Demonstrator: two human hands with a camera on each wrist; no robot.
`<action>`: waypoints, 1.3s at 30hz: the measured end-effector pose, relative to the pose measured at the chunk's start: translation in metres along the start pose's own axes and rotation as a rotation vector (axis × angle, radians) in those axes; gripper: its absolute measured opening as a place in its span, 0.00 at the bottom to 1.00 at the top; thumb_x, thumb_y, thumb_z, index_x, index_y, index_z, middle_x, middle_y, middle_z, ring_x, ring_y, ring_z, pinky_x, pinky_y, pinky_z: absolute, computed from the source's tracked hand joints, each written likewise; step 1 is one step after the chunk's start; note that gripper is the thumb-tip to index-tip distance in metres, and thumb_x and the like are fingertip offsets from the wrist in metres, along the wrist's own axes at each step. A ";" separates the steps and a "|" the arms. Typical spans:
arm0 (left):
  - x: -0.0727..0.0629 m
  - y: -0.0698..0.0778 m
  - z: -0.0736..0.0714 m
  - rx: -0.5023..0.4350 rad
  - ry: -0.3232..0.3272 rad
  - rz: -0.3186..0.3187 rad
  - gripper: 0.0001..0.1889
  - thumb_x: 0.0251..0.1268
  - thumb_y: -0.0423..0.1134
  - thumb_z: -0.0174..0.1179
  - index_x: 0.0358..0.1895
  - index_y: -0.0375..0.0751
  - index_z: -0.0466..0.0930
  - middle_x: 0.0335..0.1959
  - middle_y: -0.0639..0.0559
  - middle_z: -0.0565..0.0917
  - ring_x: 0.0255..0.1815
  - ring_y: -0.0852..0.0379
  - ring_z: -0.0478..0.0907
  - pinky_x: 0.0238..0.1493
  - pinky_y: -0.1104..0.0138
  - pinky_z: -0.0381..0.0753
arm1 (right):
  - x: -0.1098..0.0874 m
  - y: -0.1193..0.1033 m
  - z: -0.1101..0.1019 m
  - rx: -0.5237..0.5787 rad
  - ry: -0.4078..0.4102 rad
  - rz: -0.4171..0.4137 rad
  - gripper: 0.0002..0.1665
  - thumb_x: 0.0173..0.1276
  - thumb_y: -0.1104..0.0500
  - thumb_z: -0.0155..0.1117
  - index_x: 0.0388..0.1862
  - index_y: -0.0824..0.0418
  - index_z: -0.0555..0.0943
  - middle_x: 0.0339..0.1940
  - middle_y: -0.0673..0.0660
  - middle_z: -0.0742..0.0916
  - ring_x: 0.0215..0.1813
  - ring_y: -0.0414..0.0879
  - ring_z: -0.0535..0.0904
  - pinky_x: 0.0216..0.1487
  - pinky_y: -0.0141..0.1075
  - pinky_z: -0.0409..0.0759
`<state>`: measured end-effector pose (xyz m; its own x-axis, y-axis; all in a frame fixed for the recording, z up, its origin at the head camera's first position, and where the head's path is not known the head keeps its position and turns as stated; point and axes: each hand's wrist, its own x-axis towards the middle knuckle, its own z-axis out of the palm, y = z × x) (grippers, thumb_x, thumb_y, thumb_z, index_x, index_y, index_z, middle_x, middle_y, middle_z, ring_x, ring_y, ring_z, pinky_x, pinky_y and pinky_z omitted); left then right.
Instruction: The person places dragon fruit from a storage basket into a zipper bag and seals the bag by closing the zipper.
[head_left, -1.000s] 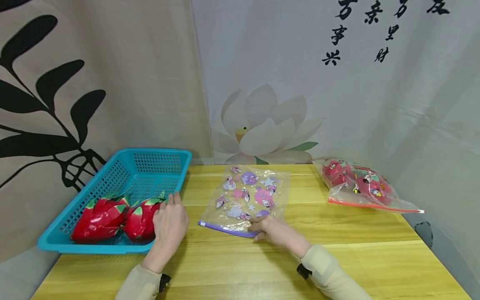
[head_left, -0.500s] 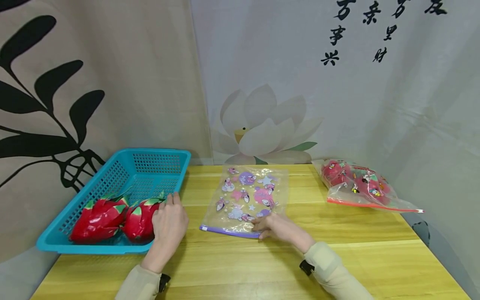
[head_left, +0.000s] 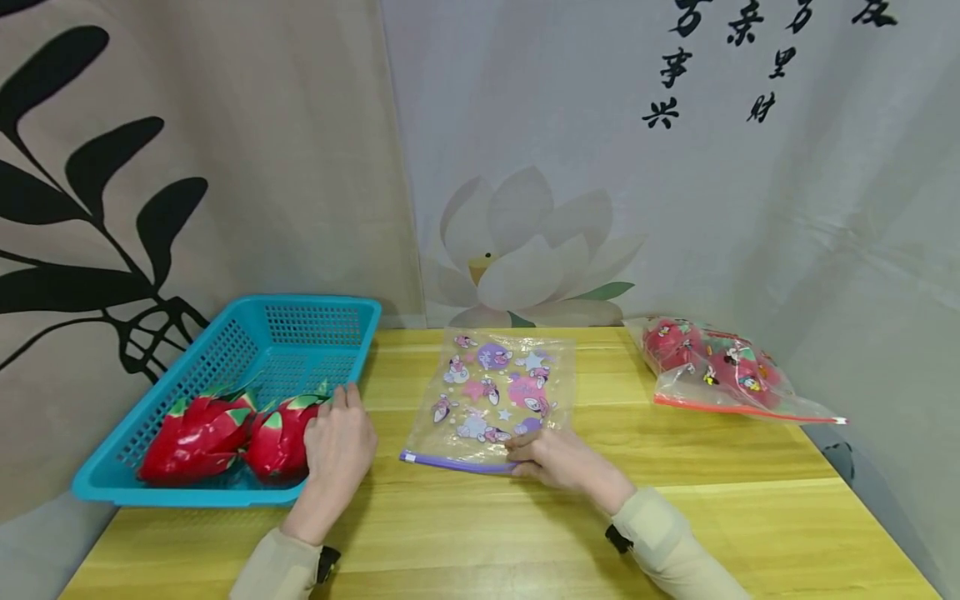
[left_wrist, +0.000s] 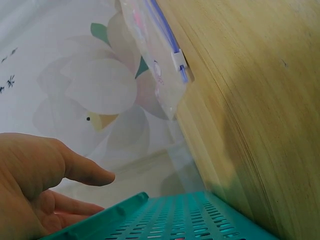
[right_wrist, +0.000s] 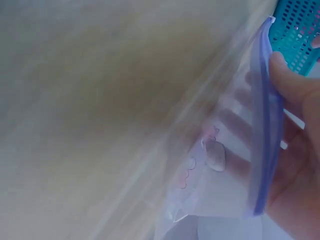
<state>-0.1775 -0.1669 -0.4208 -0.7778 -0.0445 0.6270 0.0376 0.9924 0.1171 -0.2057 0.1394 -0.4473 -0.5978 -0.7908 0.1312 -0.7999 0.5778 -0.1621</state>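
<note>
A clear slider zip bag (head_left: 472, 392) with pink and purple cartoon prints lies flat in the middle of the table. My right hand (head_left: 566, 467) pinches its purple zip edge near the right end; in the right wrist view the fingers show through the plastic, with the thumb (right_wrist: 287, 75) at the purple strip. My left hand (head_left: 341, 437) rests over the right rim of a blue-green basket (head_left: 322, 325), beside one of two shiny red dragon fruits (head_left: 277, 446). The left thumb (left_wrist: 87, 170) stretches out apart from the rim, while the other fingers are partly hidden behind it.
Another zip bag (head_left: 720, 367) with a red strip and red fruit-like things inside lies at the table's back right. A printed cloth (head_left: 540, 167) hangs directly behind the wooden table (head_left: 450, 542). The second dragon fruit (head_left: 198, 442) lies in the basket's left part.
My right hand has shifted slightly to the right, and the bag's zip edge has moved a little right and nearer with it. The left hand stays in place.
</note>
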 end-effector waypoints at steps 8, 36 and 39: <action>0.000 0.000 0.000 0.001 -0.025 -0.009 0.19 0.59 0.29 0.53 0.53 0.20 0.74 0.48 0.28 0.81 0.35 0.33 0.81 0.27 0.47 0.81 | 0.002 -0.001 0.001 -0.124 0.102 -0.049 0.11 0.61 0.63 0.64 0.43 0.57 0.86 0.45 0.54 0.89 0.40 0.46 0.87 0.39 0.32 0.85; -0.003 0.048 0.013 -0.081 0.350 0.947 0.25 0.74 0.26 0.28 0.47 0.37 0.81 0.44 0.48 0.86 0.46 0.53 0.82 0.50 0.67 0.82 | 0.020 -0.002 -0.033 -0.578 0.979 -0.064 0.20 0.72 0.62 0.43 0.38 0.65 0.85 0.31 0.58 0.90 0.25 0.48 0.86 0.21 0.32 0.82; -0.002 0.052 0.016 -0.044 0.343 0.984 0.20 0.71 0.26 0.36 0.47 0.39 0.81 0.43 0.50 0.86 0.46 0.55 0.81 0.52 0.67 0.81 | 0.022 -0.004 -0.037 -0.567 1.000 -0.037 0.18 0.70 0.63 0.45 0.38 0.64 0.85 0.30 0.58 0.90 0.23 0.47 0.85 0.17 0.31 0.79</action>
<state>-0.1844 -0.1133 -0.4284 -0.1710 0.7449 0.6449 0.5869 0.6027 -0.5406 -0.2178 0.1272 -0.4077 -0.1453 -0.4417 0.8853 -0.5749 0.7660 0.2878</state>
